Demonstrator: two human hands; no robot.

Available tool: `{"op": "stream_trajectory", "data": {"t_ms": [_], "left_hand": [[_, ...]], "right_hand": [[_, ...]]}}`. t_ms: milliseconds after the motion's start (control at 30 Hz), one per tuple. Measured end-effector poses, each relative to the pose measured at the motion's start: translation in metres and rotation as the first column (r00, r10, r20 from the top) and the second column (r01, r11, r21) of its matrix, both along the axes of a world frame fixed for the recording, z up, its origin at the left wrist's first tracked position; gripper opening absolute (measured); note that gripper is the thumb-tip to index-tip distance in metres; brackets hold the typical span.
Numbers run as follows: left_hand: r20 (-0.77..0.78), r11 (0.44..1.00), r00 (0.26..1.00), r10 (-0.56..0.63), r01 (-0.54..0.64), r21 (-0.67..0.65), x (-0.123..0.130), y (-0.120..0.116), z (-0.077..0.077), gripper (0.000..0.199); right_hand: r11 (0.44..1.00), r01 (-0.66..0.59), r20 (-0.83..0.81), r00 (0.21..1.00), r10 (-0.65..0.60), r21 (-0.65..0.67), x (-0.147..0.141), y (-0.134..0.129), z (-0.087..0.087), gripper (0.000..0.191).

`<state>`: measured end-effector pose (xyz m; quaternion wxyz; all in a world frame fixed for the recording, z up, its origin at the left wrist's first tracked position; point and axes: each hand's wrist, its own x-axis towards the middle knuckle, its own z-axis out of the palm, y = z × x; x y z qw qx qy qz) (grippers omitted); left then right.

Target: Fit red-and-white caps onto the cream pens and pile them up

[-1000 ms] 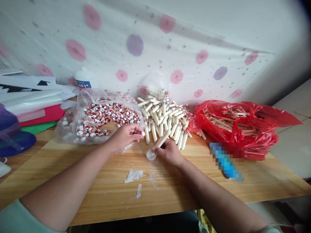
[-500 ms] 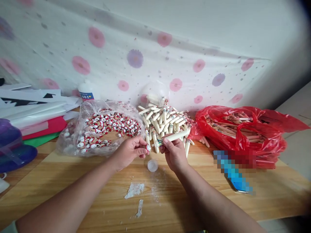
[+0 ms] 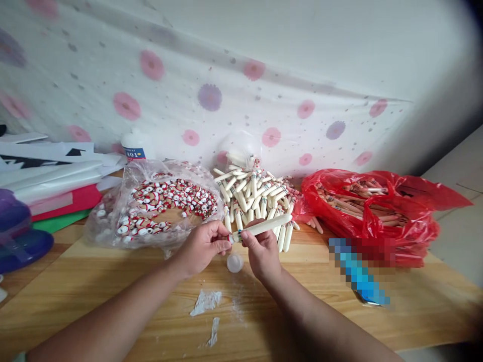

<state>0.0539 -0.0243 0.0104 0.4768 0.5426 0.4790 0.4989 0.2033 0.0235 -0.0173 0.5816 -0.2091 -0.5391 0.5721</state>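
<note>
My right hand [image 3: 262,251] is closed around a cream multicolour pen [image 3: 269,224], its tapered end pointing right and its coloured sliders near my thumb. In my left hand [image 3: 206,246], thumb and fingers pinch a small red-and-white pen topper [image 3: 231,239], mostly hidden by the fingertips. The topper meets the left end of the pen; whether it is seated there I cannot tell. Behind my hands lies a heap of cream pens [image 3: 252,188]. A clear plastic bag [image 3: 126,201] at the left holds many similar toppers [image 3: 181,193].
A small round translucent cup [image 3: 234,262] stands below my hands, near white dried scraps [image 3: 206,302] on the wooden table [image 3: 151,311]. At right are a red plastic bag [image 3: 411,231] of pinkish pens and a blurred blue object [image 3: 360,274]. A white bottle [image 3: 134,146] stands behind.
My hands have come together, bringing the topper from a gap to the left end of the pen. The view has shifted slightly.
</note>
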Motion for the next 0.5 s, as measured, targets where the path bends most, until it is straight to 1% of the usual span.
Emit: {"op": "stream_trajectory", "data": {"t_ms": [100, 167, 233, 300, 333, 367, 400, 433, 467, 500], "left_hand": [[-0.033, 1.0, 0.999, 0.004, -0.004, 0.013, 0.002, 0.0, -0.002, 0.013], [-0.052, 1.0, 0.999, -0.015, 0.016, 0.011, 0.003, 0.001, -0.003, 0.015], [-0.111, 0.999, 0.994, -0.011, 0.015, 0.035, 0.001, 0.003, -0.003, 0.019], [-0.243, 0.995, 0.968, 0.062, -0.041, 0.09, -0.007, 0.008, -0.003, 0.024], [-0.326, 0.988, 0.937, 0.128, -0.093, 0.121, -0.014, 0.011, -0.003, 0.028], [-0.413, 0.976, 0.888, 0.205, -0.154, 0.153, -0.023, 0.014, -0.003, 0.033], [-0.49, 0.959, 0.825, 0.282, -0.223, 0.175, -0.034, 0.018, -0.003, 0.039], [-0.556, 0.934, 0.751, 0.357, -0.296, 0.2, -0.046, 0.022, -0.003, 0.04], [-0.62, 0.909, 0.67, 0.409, -0.355, 0.216, -0.06, 0.026, -0.004, 0.038], [-0.672, 0.885, 0.591, 0.446, -0.402, 0.234, -0.073, 0.03, -0.006, 0.035]], "right_hand": [[1.0, 0.025, 0.04, 0.999, -0.025, 0.018, -0.003, -0.001, -0.001, 0.023], [1.0, 0.018, 0.065, 0.998, -0.018, 0.01, -0.002, 0.001, 0.001, 0.025], [0.999, -0.039, 0.09, 0.995, 0.04, -0.013, 0.005, 0.007, 0.006, 0.025], [0.994, -0.093, 0.078, 0.992, 0.097, -0.048, 0.018, 0.019, 0.014, 0.025], [0.995, -0.079, 0.061, 0.995, 0.082, -0.057, 0.025, 0.029, 0.019, 0.025], [0.998, -0.022, 0.05, 0.998, 0.025, -0.052, 0.032, 0.04, 0.026, 0.024], [0.997, 0.073, 0.06, 0.996, -0.071, -0.03, 0.038, 0.054, 0.033, 0.023], [0.982, 0.189, 0.124, 0.974, -0.19, 0.018, 0.042, 0.07, 0.04, 0.021], [0.952, 0.293, 0.223, 0.925, -0.306, 0.091, 0.045, 0.086, 0.047, 0.021], [0.918, 0.356, 0.346, 0.85, -0.396, 0.176, 0.045, 0.103, 0.053, 0.024]]}}
